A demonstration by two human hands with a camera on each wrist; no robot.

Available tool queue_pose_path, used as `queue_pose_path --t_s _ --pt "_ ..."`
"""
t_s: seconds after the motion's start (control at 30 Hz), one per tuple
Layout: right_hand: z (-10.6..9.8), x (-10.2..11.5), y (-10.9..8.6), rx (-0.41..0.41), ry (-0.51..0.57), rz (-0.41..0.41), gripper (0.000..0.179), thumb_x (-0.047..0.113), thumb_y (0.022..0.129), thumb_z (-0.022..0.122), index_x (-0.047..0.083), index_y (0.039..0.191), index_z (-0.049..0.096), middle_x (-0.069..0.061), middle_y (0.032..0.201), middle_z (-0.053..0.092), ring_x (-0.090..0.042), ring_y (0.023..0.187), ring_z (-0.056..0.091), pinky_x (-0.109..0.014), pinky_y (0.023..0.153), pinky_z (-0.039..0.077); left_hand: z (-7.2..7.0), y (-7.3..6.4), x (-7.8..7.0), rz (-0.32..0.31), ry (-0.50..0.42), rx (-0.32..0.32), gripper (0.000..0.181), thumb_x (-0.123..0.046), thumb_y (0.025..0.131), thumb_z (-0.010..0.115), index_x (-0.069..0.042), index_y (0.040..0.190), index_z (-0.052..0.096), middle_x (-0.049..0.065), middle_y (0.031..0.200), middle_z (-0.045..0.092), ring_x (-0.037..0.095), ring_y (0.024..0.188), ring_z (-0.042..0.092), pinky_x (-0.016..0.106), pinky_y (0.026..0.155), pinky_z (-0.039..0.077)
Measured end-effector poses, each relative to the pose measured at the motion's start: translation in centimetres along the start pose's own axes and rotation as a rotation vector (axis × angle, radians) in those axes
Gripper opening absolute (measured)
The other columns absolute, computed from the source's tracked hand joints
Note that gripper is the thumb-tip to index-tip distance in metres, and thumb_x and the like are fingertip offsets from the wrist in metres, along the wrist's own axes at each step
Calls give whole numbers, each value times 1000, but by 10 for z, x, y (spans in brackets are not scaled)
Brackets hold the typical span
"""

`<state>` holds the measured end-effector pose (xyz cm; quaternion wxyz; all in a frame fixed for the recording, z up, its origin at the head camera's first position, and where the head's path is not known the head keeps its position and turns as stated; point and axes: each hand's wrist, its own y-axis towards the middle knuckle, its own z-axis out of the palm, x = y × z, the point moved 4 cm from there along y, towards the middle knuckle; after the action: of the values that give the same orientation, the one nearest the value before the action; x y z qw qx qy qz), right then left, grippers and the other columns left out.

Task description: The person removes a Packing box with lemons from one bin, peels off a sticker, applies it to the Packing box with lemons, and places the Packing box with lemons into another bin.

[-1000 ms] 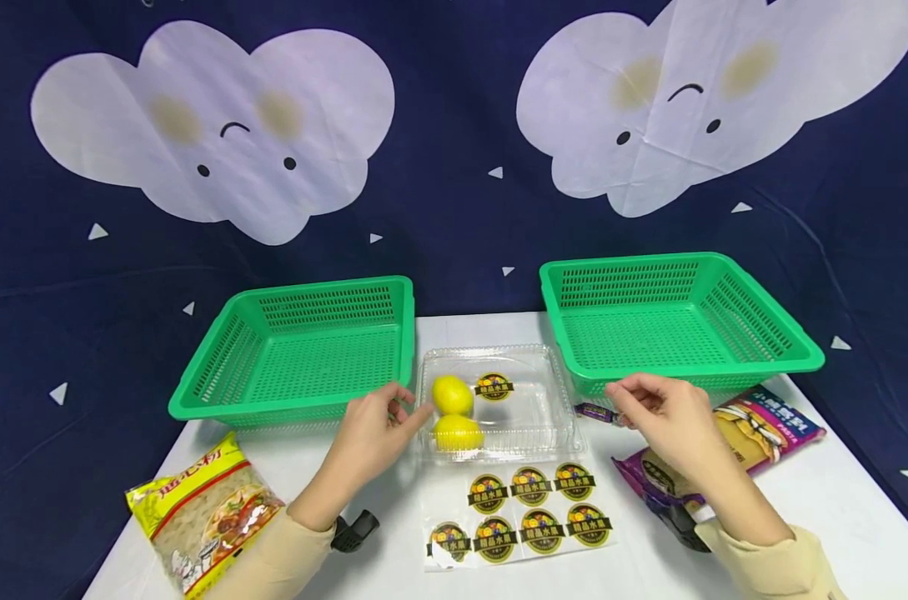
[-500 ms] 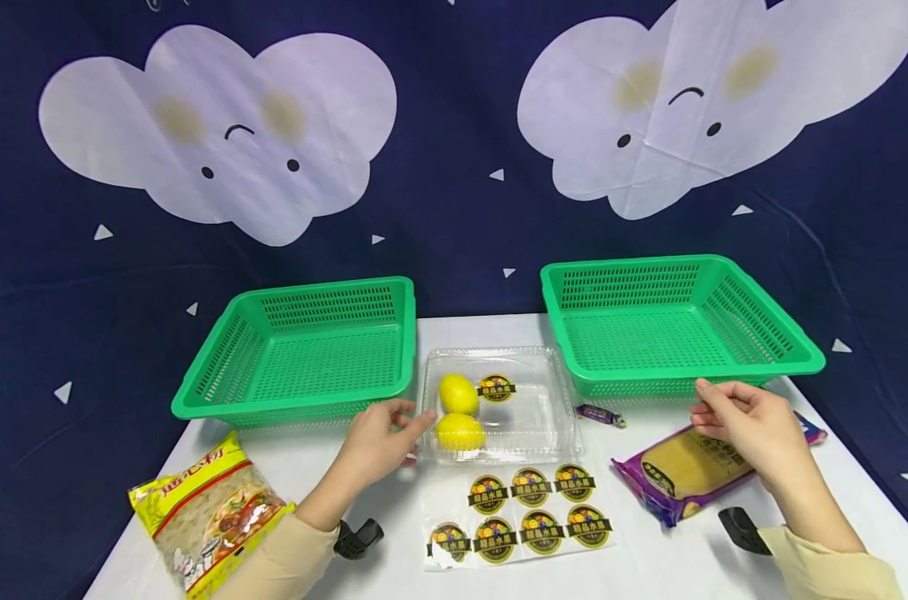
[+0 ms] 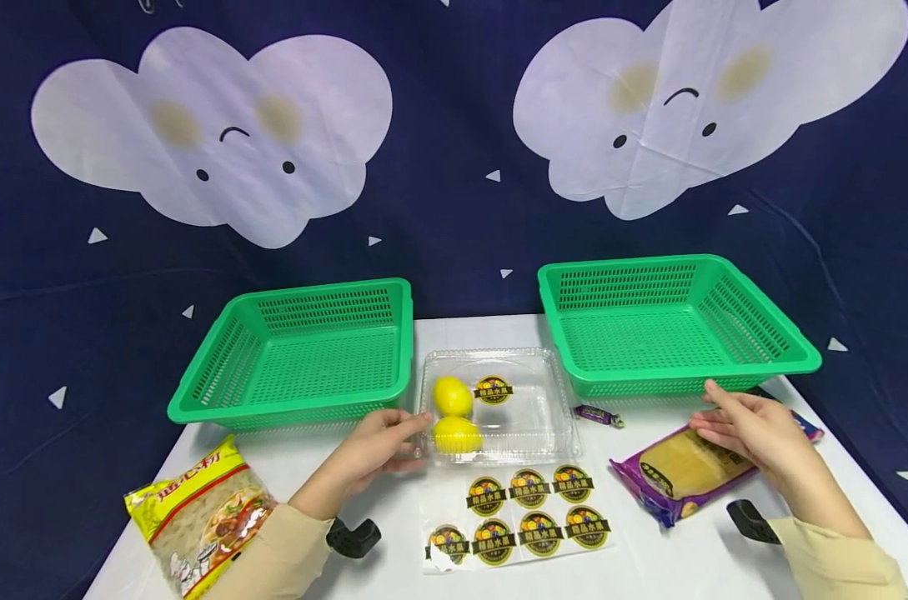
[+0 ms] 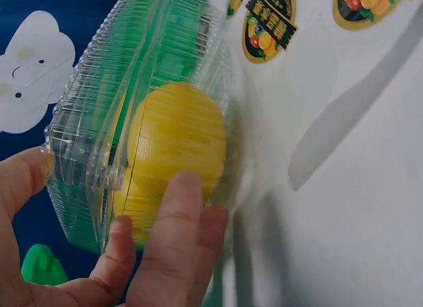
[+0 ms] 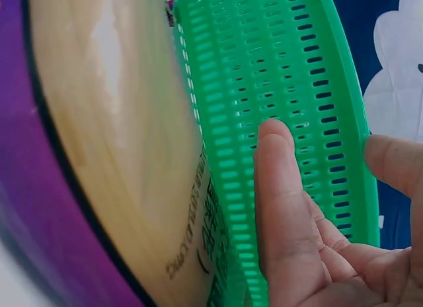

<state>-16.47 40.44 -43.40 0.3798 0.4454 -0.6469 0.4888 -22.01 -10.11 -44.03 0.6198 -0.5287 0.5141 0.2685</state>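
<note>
A clear plastic clamshell box (image 3: 529,400) lies between two green baskets, with two lemons (image 3: 452,396) at its left end and a round sticker (image 3: 494,389) on its lid. My left hand (image 3: 404,435) grips the box's front left corner, thumb on top and fingers below. In the left wrist view those fingers (image 4: 178,214) lie against the box wall (image 4: 132,76) by a lemon (image 4: 175,148). My right hand (image 3: 727,421) is open, fingers straight, over the far end of a purple noodle packet (image 3: 686,467). The right wrist view shows its fingers (image 5: 277,188) beside the packet (image 5: 112,142).
An empty green basket (image 3: 288,408) stands at the back left and another (image 3: 679,379) at the back right. A sheet of round stickers (image 3: 529,508) lies in front of the box. A yellow noodle bag (image 3: 198,508) sits front left, a small wrapped candy (image 3: 598,415) right of the box.
My right hand has moved from beside the candy rightward to the purple packet and spread its fingers flat. My left hand has stayed at the box's left corner.
</note>
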Motion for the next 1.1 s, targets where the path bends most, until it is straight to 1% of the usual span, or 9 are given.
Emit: queue_pose_path --t_s 0.2,0.47,0.5,0.7,0.73,0.8,0.9,1.03,1.1 --pt "-5 -3 8 67 153 43 94 48 113 48 -23 160 6 4 100 76 -4 93 78 -23 88 65 0 3 3 7 -48 74 58 -38 105 70 12 130 54 15 116 61 18 85 74 37 89 68" --pt "-10 -6 14 164 421 8 83 35 116 44 -17 162 -1 -4 106 79 -17 98 82 -25 89 65 -1 2 5 13 -69 61 51 -34 107 66 7 132 51 14 117 59 21 87 70 32 83 66" --pt "-11 -5 14 170 446 2 79 34 116 44 -15 162 2 -5 107 78 -19 99 82 -25 90 65 -2 3 5 13 -70 58 51 -34 106 66 6 132 50 14 118 59 21 87 69 32 82 65" --pt "-13 -4 19 184 605 8 81 29 115 47 1 167 -10 -8 107 77 -22 100 81 -27 93 65 -2 3 7 1 -77 51 53 -38 105 68 3 132 49 13 120 58 19 82 68 31 81 64" --pt "-12 -4 20 182 640 9 79 28 115 47 6 168 -7 -8 107 78 -22 100 81 -27 93 65 -2 3 7 1 -79 51 54 -39 105 68 4 132 49 13 120 58 18 82 68 31 81 64" --pt "-10 -4 21 178 731 5 57 23 115 49 16 162 17 -11 106 77 -24 100 81 -28 94 65 -3 4 7 2 -84 53 55 -40 105 67 4 133 49 12 119 58 18 82 68 30 81 64" --pt "-7 -2 21 200 885 -20 19 15 115 48 10 132 50 -17 106 77 -29 100 81 -31 94 66 -2 4 8 7 -87 61 51 -40 106 66 3 129 50 10 116 58 17 82 68 30 80 64" --pt "-2 1 20 258 1051 -54 24 9 115 44 4 113 67 -23 107 74 -35 102 80 -36 94 66 -2 4 8 14 -92 68 42 -40 107 65 -1 118 52 6 109 58 18 82 67 30 81 64" --pt "0 3 19 256 1087 -63 24 8 115 43 2 111 66 -23 107 72 -36 102 79 -36 94 66 -1 4 8 19 -95 70 41 -40 107 65 -2 116 52 6 108 59 18 84 67 30 81 64"
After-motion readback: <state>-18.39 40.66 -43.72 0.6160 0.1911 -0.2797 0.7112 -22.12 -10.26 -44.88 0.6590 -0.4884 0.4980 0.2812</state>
